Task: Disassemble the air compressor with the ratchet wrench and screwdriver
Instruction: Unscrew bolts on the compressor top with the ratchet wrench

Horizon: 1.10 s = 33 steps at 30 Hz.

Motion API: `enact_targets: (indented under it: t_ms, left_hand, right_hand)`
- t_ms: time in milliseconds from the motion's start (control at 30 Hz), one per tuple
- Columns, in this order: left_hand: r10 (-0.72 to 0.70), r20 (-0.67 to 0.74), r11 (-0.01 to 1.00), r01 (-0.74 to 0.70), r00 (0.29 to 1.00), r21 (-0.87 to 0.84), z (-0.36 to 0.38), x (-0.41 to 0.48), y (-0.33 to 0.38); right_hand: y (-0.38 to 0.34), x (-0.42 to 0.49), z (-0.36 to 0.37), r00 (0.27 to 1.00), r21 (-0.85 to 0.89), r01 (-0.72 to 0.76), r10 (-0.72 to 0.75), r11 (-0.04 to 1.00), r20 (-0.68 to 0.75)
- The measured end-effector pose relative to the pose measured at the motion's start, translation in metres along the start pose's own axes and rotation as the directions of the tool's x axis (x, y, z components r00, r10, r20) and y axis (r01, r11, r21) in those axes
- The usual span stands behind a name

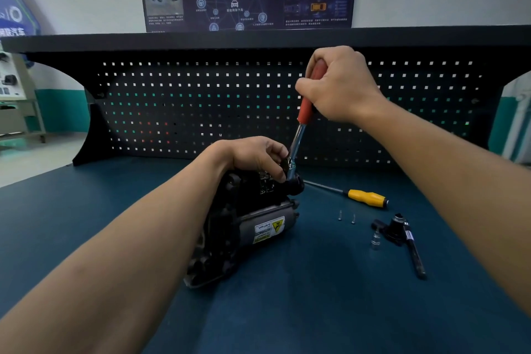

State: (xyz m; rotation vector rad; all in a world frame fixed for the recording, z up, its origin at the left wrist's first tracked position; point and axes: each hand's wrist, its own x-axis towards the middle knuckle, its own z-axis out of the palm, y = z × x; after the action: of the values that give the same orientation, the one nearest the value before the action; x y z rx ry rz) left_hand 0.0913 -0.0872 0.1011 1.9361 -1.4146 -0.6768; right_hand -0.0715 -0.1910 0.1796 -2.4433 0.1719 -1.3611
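The black air compressor lies on the blue bench top, its grey motor can bearing a yellow warning label. A ratchet wrench with a red handle stands steeply over the compressor's far end, its head seated on a fitting there. My right hand grips the red handle high up. My left hand rests on top of the compressor, fingers curled round the wrench head and the dark part under it. The yellow-handled screwdriver lies on the bench to the right, untouched.
Two small screws lie right of the compressor. Further right sit a small socket, a removed black part and a dark bar tool. A black pegboard rises behind the bench top.
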Motion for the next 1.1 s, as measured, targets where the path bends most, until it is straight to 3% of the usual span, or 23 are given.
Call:
enact_targets:
  t_ms: [233,700,1100]
  left_hand:
    - [0.038,-0.031,0.999,-0.039,0.999,-0.035,-0.002,0.002,-0.003]
    - [0.049,-0.006,0.999,-0.049,0.999,-0.022,-0.002,0.000,-0.003]
    - [0.048,-0.029,0.998,-0.049,0.998,-0.033,-0.001,-0.001,-0.002]
  right_hand:
    - [0.015,0.003,-0.006,0.994,0.060,-0.106,0.106,0.993,0.006]
    - [0.003,-0.002,0.000,0.998,-0.026,0.037,-0.038,0.999,-0.044]
    - [0.008,-0.006,-0.001,0.998,0.009,0.016,-0.015,1.000,-0.067]
